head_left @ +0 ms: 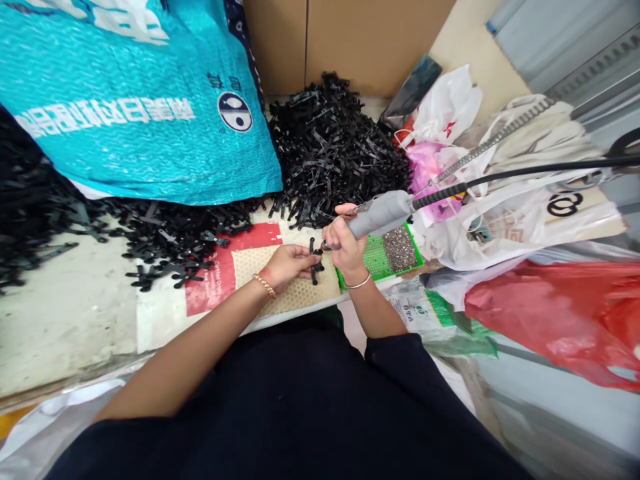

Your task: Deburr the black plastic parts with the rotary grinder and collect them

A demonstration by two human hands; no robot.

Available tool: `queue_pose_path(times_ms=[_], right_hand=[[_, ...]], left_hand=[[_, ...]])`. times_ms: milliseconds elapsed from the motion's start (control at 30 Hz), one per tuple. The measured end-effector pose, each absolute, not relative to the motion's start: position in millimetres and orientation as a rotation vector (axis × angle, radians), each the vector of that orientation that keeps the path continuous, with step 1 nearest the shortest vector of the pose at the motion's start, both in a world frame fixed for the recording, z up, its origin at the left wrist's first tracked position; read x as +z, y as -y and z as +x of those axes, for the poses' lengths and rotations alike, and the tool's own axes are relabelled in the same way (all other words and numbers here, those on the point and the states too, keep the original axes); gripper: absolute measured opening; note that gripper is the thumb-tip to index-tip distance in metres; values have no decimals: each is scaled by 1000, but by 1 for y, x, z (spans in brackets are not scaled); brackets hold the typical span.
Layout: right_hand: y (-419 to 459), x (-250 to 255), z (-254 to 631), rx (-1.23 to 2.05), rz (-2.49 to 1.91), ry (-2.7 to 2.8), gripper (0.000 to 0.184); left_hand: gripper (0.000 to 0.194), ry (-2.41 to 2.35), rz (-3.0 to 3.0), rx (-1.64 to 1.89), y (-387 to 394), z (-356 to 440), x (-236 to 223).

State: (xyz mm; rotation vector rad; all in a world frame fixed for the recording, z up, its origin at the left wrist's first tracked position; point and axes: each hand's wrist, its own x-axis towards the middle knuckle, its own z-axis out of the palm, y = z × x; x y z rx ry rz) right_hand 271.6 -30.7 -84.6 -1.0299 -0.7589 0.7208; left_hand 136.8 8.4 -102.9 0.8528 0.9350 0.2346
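Pinching small black plastic part (314,263) by fingertips, left hand (287,265) reaches in from left, forearm angled low over beige mat (300,293). Right hand (345,250) wraps closed around grey electric screwdriver (380,213), wrist cocked, tip meeting part. Black parts pile (330,147) lies far; green tray (385,257) just right.

I see my left hand (286,265) pinching a small black plastic part (315,265) over a beige honeycomb mat (295,293) on the tabletop (60,320). My right hand (345,248) grips a grey electric screwdriver (380,213), its tip touching the part. A heap of black parts (335,147) lies behind, a teal bag (135,100) to the left, and a green tray of screws (395,252) just beside my right hand.
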Motion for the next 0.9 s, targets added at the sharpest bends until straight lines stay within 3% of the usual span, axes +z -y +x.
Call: queue_pose_path(times_ms=[200,767,900], right_hand=[[31,-87,270,698,-981,801,30],[16,-90,277,940,-1013,888,57],[16,-94,275,973,-1022,913,55]], left_hand=[[34,-918,859,242,-8,136,-108],[31,-946,871,278,-8,138,-111],[30,-962,871,281,-7,139,-110]])
